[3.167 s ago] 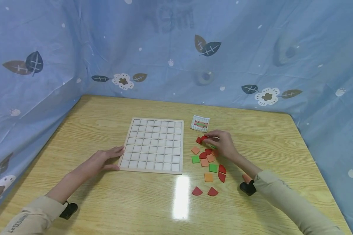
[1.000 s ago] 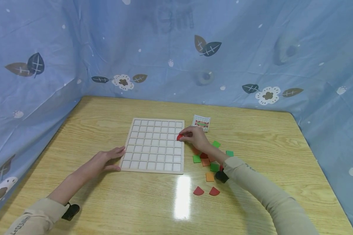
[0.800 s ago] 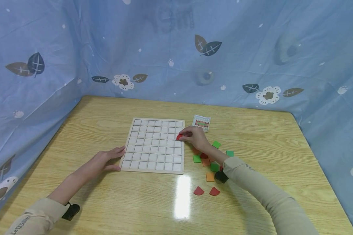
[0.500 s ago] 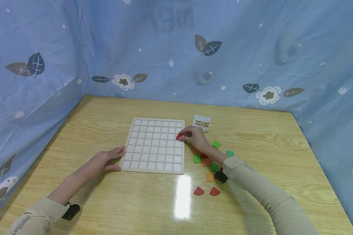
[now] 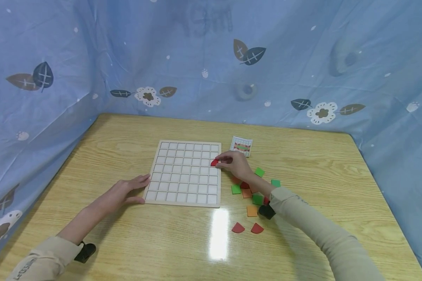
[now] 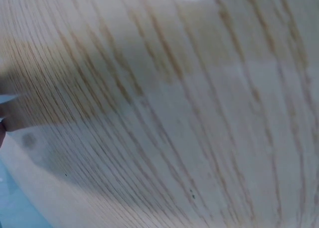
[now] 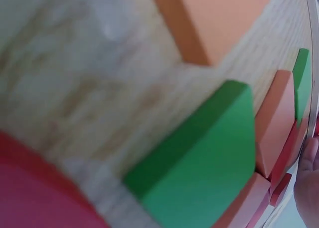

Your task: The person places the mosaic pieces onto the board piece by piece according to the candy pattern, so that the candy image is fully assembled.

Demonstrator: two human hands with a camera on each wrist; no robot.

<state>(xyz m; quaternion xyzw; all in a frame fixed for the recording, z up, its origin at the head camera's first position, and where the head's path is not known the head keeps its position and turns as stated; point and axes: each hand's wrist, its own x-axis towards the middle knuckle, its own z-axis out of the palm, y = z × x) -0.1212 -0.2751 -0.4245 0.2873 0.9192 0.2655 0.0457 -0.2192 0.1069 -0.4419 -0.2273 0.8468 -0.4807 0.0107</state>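
A square wooden board [image 5: 183, 204] with a grid of white cells lies in the middle of the table in the head view. My right hand [image 5: 236, 163] pinches a red quarter-circle tile [image 5: 214, 162] between thumb and fingers at a cell of the rightmost column, third row from the far side. Whether the tile sits flat in that cell, I cannot tell. At the board's near left corner, my left hand [image 5: 122, 192] rests with extended fingers and thumb touching the edge. The left wrist view shows mostly wood grain.
Beneath my right forearm lie loose tiles, among them a green square [image 5: 258, 199], an orange square [image 5: 252, 211] and several red ones. Two red quarter-circles [image 5: 238, 228] lie nearer. A printed pattern card [image 5: 242, 143] sits beyond my right hand; a blue curtain [image 5: 204, 58] hangs behind.
My right hand has picked the red quarter-circle tile from the loose tiles and moved left to the board's right column. Over the last second the tile has shifted only slightly. My left hand stays put.
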